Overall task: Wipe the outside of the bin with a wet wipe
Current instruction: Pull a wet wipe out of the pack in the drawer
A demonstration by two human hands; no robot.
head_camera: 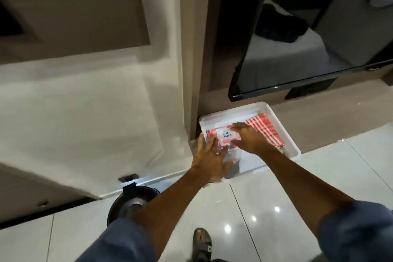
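A pink wet wipe pack (228, 137) with a white "kara" label lies in a white tray (234, 110) on the floor by the wall. My left hand (209, 161) rests on the pack's left end with its fingers spread, holding it down. My right hand (248, 136) grips the pack's right side, fingertips at the edge of the label. The bin (136, 200), round and black with a lid, stands on the floor to the lower left, partly hidden behind my left forearm. Neither hand touches it.
A red and white checked cloth (263, 127) lies in the tray beside the pack. A black TV screen (297, 49) hangs above the tray. A white wall panel (85, 112) is on the left. My sandalled foot (202, 242) stands on glossy floor tiles.
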